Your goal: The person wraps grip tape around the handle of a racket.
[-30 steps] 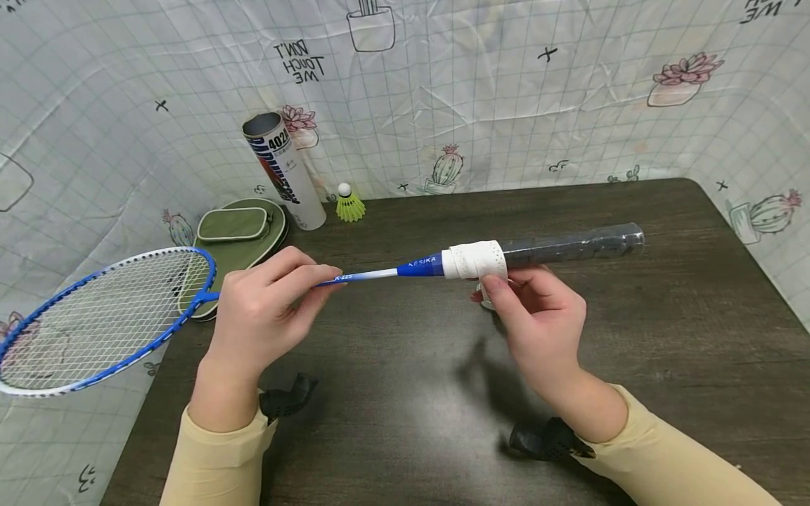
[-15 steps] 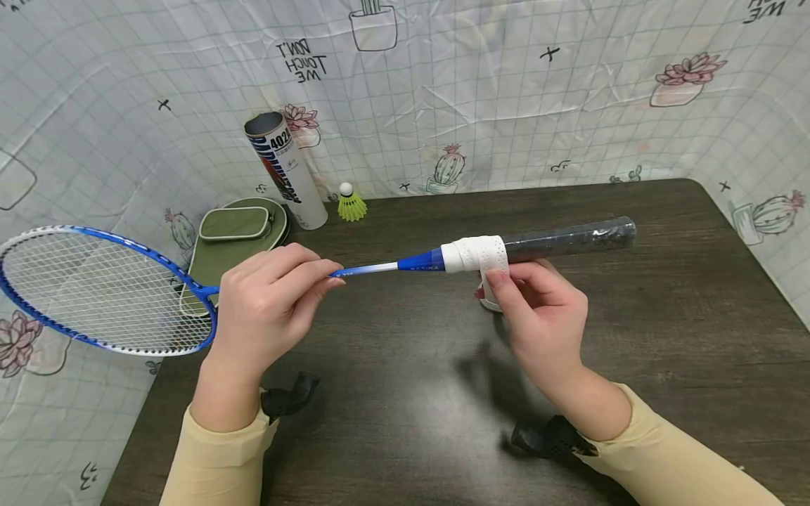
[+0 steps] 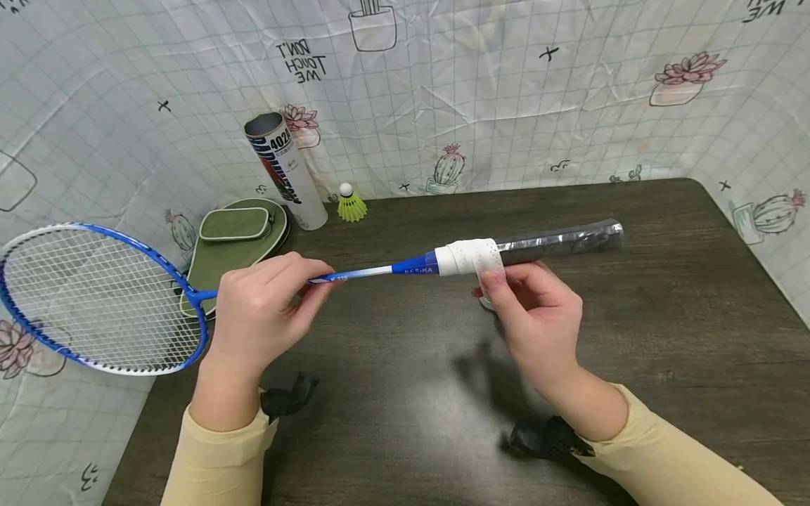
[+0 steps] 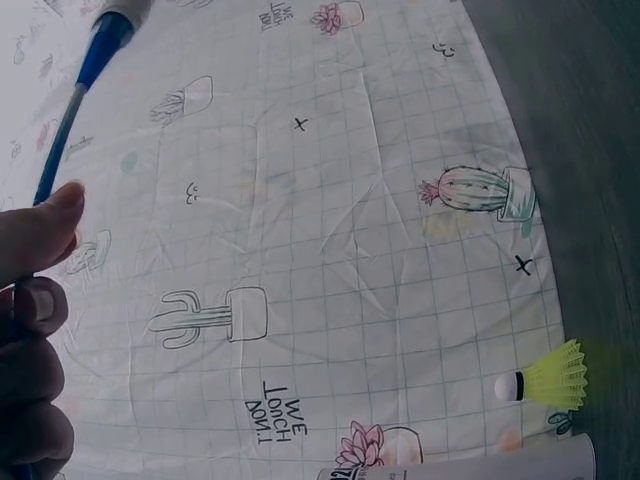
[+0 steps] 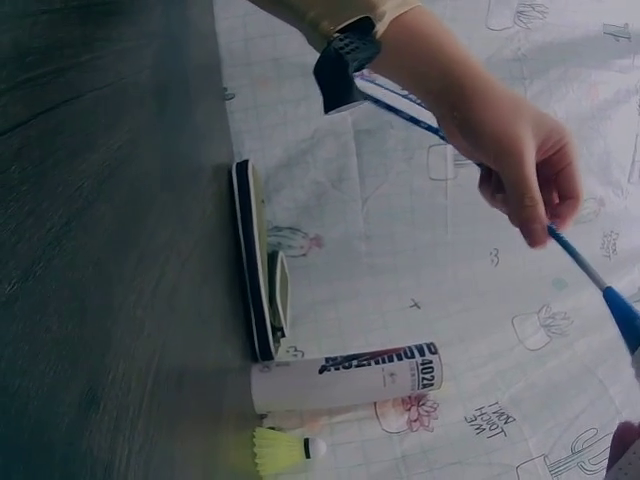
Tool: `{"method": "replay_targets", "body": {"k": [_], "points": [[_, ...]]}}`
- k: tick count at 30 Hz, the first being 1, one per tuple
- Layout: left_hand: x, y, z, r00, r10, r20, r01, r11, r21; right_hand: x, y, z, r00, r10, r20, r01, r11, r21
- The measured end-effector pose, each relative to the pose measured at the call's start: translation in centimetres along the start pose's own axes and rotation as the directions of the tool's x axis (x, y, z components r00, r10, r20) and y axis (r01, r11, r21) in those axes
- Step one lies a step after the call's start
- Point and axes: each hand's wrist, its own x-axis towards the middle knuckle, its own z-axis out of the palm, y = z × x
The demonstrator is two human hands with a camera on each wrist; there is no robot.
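Here my left hand pinches the racket shaft, while my right hand pinches the white grip tape.

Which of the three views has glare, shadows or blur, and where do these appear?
Head view: a pale glare patch lies on the dark table, and the right hand casts a shadow beside it; the wall grid bows near the edges. Left wrist view: the fingers are close and blurred. Right wrist view: the table is smeared and dim.
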Motion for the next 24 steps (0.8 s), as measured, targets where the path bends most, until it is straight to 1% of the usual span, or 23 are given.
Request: {"method": "replay_targets", "body": {"k": [2,4,9,14,17,21,24], "points": [[-0.05,-0.01,-0.07,1.0,0.0,-0.014,0.0,1.0,-0.017,-0.06,0.11,0.05,1.0,0.005,0.003,-0.005,0.999,0.042],[-0.09,-0.04,-0.12,1.0,0.002,-0.026,-0.003,1.0,-0.031,-0.12,0.17,0.07,1.0,0.003,0.011,-0.003,0.998,0.061],[-0.12,-0.16,-0.08,0.999,0.009,-0.038,-0.01,0.999,-0.037,-0.12,0.16,-0.09,0.999,-0.009,0.04,0.007,0.999,0.035],[-0.11,-0.26,-0.17,0.999,0.014,-0.03,-0.015,1.0,-0.022,0.13,0.07,-0.16,0.996,-0.015,0.091,0.01,0.998,0.061],[-0.1,-0.24,-0.29,0.999,0.02,-0.026,-0.02,1.0,-0.006,0.22,0.01,-0.23,0.994,-0.01,0.109,0.006,0.999,0.037],[-0.13,-0.17,-0.5,0.999,0.025,-0.029,-0.025,1.0,0.004,0.2,-0.02,-0.32,0.994,0.036,0.103,-0.034,0.999,-0.02],[-0.16,-0.2,-0.69,0.999,0.022,-0.027,-0.022,1.0,0.003,0.12,-0.06,-0.39,0.991,0.059,0.121,-0.054,0.998,-0.042]]}}
